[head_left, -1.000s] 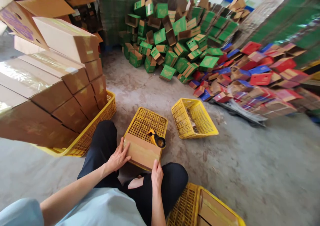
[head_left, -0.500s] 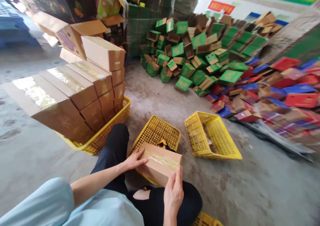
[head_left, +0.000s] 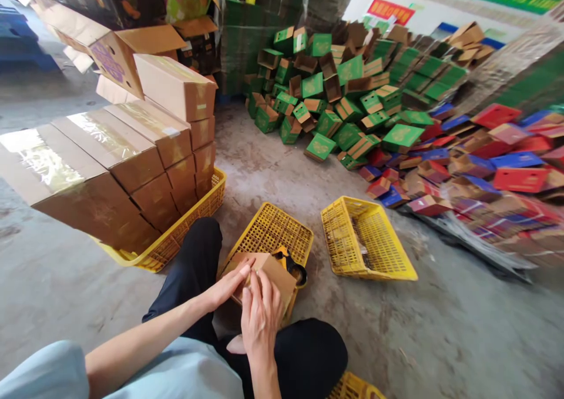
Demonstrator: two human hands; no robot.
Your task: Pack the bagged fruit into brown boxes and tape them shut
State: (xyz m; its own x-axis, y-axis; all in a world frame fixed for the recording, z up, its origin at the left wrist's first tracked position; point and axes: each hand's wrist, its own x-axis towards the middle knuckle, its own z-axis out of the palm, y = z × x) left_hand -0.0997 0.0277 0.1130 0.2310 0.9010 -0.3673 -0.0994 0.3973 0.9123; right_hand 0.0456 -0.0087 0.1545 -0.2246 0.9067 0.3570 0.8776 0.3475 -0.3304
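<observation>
A small brown cardboard box [head_left: 279, 274] sits turned at an angle on an upturned yellow plastic crate [head_left: 282, 228] before my lap. My left hand [head_left: 231, 282] rests along the box's near left edge, fingers stretched out. Close beside it, my right hand [head_left: 261, 308] lies against the near face with fingers extended, the two hands almost touching. Behind the box, partly covered by it, is a yellow and black tape dispenser [head_left: 288, 261]. My hands hide much of the box's near side.
To the left, taped brown boxes [head_left: 136, 152] stand stacked in a yellow crate [head_left: 176, 246]. Another yellow crate [head_left: 374, 240] is on the floor at right. Green boxes [head_left: 321, 146] and red and blue boxes [head_left: 520, 178] lie heaped beyond. A crate corner [head_left: 355, 387] shows by my knee.
The box has been turned, so its long taped top no longer faces me lengthwise. My right hand has moved left from the box's right end to beside my left hand. More of the tape dispenser shows.
</observation>
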